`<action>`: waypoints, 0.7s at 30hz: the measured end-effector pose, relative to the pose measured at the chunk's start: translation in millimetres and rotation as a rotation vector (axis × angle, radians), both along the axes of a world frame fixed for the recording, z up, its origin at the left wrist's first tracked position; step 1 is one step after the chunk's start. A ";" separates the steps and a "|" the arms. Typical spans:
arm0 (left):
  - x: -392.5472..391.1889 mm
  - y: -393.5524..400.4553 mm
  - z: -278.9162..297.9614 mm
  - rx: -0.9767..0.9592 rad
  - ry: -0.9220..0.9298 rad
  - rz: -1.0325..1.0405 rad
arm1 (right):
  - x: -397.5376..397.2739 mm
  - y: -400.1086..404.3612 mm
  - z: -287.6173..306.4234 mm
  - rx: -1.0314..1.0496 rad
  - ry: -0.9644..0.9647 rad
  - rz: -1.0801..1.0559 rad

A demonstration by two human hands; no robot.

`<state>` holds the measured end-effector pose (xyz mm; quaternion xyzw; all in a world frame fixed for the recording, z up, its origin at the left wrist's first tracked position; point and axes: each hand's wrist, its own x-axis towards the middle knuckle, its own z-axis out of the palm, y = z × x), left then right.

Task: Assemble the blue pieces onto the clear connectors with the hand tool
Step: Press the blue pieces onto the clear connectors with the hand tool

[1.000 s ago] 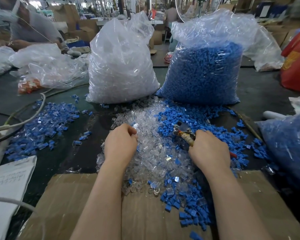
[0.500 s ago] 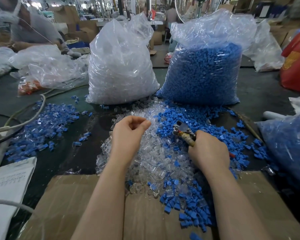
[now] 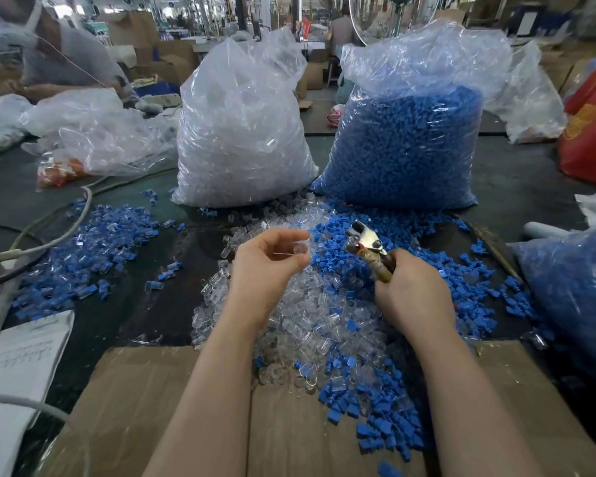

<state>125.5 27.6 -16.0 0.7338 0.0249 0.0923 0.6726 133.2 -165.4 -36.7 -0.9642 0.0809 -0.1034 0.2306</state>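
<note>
Nearest, at 6 o'clock, a cardboard sheet [image 3: 172,401] lies under both forearms, with spilled blue pieces [image 3: 382,418] on its right part.

Above it, at centre, is the loose heap of clear connectors [image 3: 310,325]. The left hand [image 3: 265,266] is raised over the heap, palm turned up, thumb and forefinger pinching one connector [image 3: 300,248] at its 2 o'clock edge; the other fingers curl loosely.

At 3 o'clock of that hand, the right hand [image 3: 413,297] wraps its fingers round the handles of the tool [image 3: 367,244], whose metal head points toward 11 o'clock, near the held connector but apart from it.

Step in hand, as judged: presenting a connector to the tool before a blue piece is pressed on. To do it well, hold the connector by its sides so its open end stays free, seat it squarely in the head, and squeeze only once the fingertips are out of the way.

Farther, at 12 o'clock, stand a bag of clear parts [image 3: 241,132] and, to its right, a bag of blue parts [image 3: 406,146]. At 9 o'clock lies a pile [image 3: 83,249] of blue-and-clear parts, seemingly finished ones.

Hard to make out: whether the tool's head is open or already holds a blue piece; the tool's handles, hidden in the fist; the connector's orientation, lost in its transparency.
</note>
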 end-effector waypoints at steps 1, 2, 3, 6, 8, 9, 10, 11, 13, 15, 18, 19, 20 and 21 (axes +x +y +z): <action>0.1 -0.1 -0.4 -0.001 0.009 -0.001 | -0.3 0.2 0.7 0.025 -0.011 0.008; 0.2 -0.5 -0.6 -0.001 0.017 0.000 | -0.9 0.8 1.8 0.046 -0.024 0.019; 0.2 -1.3 -0.9 0.000 0.023 0.004 | -1.6 0.9 2.6 0.048 -0.037 0.025; -0.1 -4.0 -1.1 -0.010 0.030 0.037 | -5.1 -0.4 5.3 -0.136 -0.099 -0.037; -0.3 -4.3 -1.2 -0.017 0.035 0.054 | -7.2 -4.0 6.5 -0.237 -0.090 -0.112; -0.7 -3.9 -1.2 -0.014 0.037 0.059 | -7.8 -6.3 5.7 -0.260 -0.058 -0.143; -1.0 -3.5 -1.4 -0.003 0.038 0.062 | -8.2 -8.6 4.7 -0.274 -0.016 -0.160; -1.2 -3.3 -1.3 0.018 0.038 0.060 | -8.2 -9.9 4.0 -0.280 0.027 -0.163; -1.7 -3.3 -2.2 0.062 0.032 0.042 | -7.7 -9.3 2.4 -0.272 0.082 -0.144; -1.7 -4.0 -3.1 0.089 0.027 0.022 | -6.8 -6.6 2.4 -0.275 0.077 -0.126; -1.7 -6.1 -3.6 0.085 0.048 -0.004 | -5.5 -5.3 2.4 -0.282 0.050 -0.122; -1.8 -6.4 -3.3 0.073 0.052 -0.008 | -5.2 -5.7 2.2 -0.277 0.047 -0.125; -1.8 -6.5 -2.9 0.059 0.053 -0.014 | -5.0 -6.3 1.6 -0.270 0.044 -0.128; -1.9 -6.3 -2.4 0.045 0.055 -0.022 | -4.5 -6.9 0.4 -0.262 0.037 -0.127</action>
